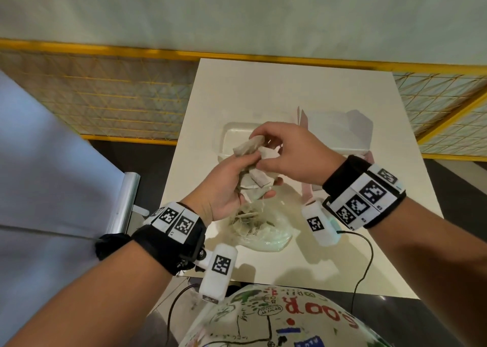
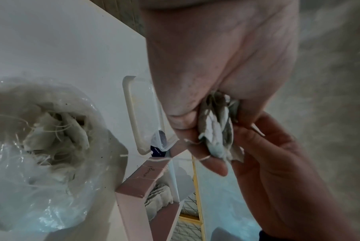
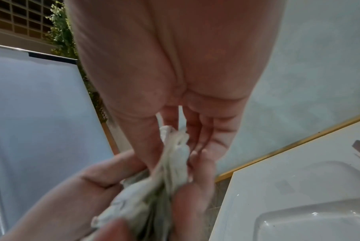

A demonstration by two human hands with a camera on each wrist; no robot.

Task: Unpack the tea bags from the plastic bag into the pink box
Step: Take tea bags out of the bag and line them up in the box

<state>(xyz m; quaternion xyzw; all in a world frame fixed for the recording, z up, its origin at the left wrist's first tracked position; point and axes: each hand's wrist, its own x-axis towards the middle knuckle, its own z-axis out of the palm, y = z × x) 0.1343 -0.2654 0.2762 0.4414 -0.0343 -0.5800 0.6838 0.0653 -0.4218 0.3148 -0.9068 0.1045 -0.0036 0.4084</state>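
Several tea bags (image 1: pixel 251 171) are bunched between your two hands at mid-frame in the head view, held up over the tabletop (image 1: pixel 232 93). Your left hand (image 1: pixel 224 188) is clenched around the bulk of the bundle, while the fingers (image 1: pixel 259 132) of your right hand (image 1: pixel 292 153) pinch its top end.

The plastic bag (image 1: pixel 259 230) lies open just below your hands with many more tea bags inside, strings tangled. The pink box (image 1: pixel 365 125) sits to the right, behind your right wrist, and the left wrist view shows some tea bags already in it. A clear lid (image 1: pixel 234 133) lies behind your hands.

The likeliest trouble is those strings. If one in your bundle is still caught on bags left in the sack, carrying it toward the box could drag the light plastic bag along or spill its contents. Loose bags at the bundle's edge may slip out if your left hand eases before your right has a full hold. Squeezing hard could tear the thin paper.
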